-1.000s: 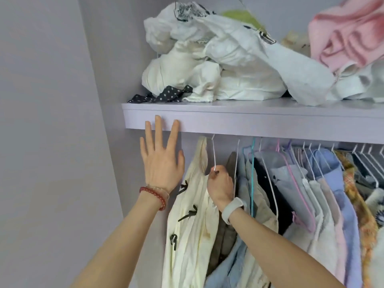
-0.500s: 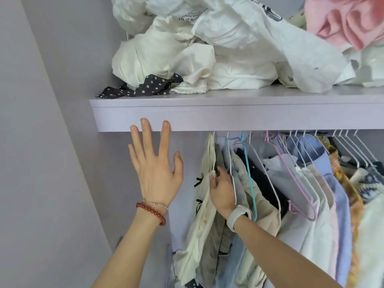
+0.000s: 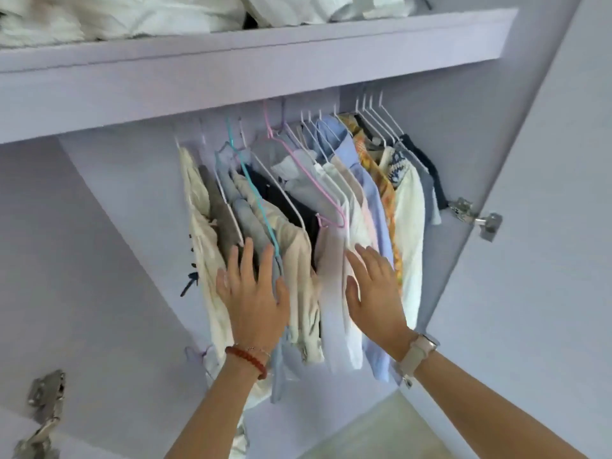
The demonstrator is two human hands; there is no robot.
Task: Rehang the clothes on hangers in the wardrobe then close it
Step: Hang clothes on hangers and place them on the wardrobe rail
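Across the whole view stands a lilac wardrobe [image 3: 109, 246], open, its inner walls running from nine o'clock to three. At twelve o'clock a shelf [image 3: 251, 58] spans the top, with crumpled white bedding [image 3: 132, 14] heaped on it. Below the shelf, from eleven to one o'clock, a row of clothes [image 3: 334, 207] hangs on hangers, packed close together: a cream garment with dark bows [image 3: 202, 240] at the left end, then grey, pale blue and beige pieces, a dark one, white and light-blue shirts, an orange patterned one [image 3: 381, 180], and a white knit and dark items at the right end. A teal hanger [image 3: 255, 197] and a pink hanger [image 3: 311, 180] stand out among the white wire ones.

Toward six o'clock both arms reach up. The left hand [image 3: 255, 299], with a red bead bracelet [image 3: 246, 357] at the wrist, lies flat against the grey and blue garments, fingers [image 3: 246, 260] straight and slightly spread. The right hand [image 3: 376, 293], with a pale watch [image 3: 419, 354] on its wrist, rests flat on the white and light-blue shirts, fingers straight and held loosely together, gripping nothing.

Metal hinges show at three o'clock [image 3: 473, 217] and at seven o'clock [image 3: 44, 412].
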